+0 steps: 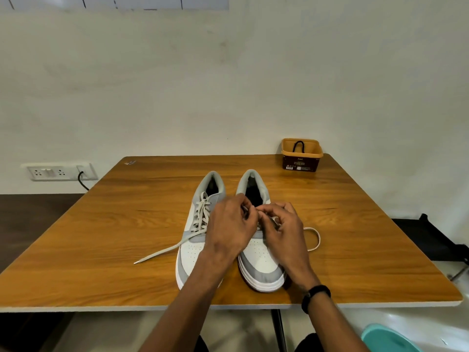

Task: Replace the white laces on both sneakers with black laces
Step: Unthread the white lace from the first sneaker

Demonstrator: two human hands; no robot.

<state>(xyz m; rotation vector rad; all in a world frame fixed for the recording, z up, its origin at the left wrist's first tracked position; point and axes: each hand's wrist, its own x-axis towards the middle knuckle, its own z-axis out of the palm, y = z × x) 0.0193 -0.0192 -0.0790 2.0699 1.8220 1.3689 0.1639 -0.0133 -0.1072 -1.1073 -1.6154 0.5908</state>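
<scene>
On the wooden counter [127, 224] two grey-and-white sneakers stand side by side, toes toward the person and heels toward the wall, so each long axis runs from near edge to far edge. Both hands work over the right sneaker [261, 265]. The left hand [232, 224] has its fingers curled in at the lacing, and the right hand [281, 224] likewise pinches there; each seems to hold a bit of white lace, though the fingers hide the exact grip. A loop of that white lace [314, 238] spills onto the counter just beside the shoe's right side.

The left sneaker [193, 250] is fully laced, its white lace [162, 252] untied, with one end trailing out to the left across the wood.

At the far right corner sits a small yellow tub [302, 154] with a black lace [299, 144] arching above its rim, well apart from the shoes.

The laces look flat, soft and limp; they should slide through the eyelets if pulled along their length, and are best taken close to the eyelet or by the stiff tip. The shoes look light enough to shift under a tug, so one hand may need to steady the upper while the other draws. Both white laces have yet to come out.
</scene>
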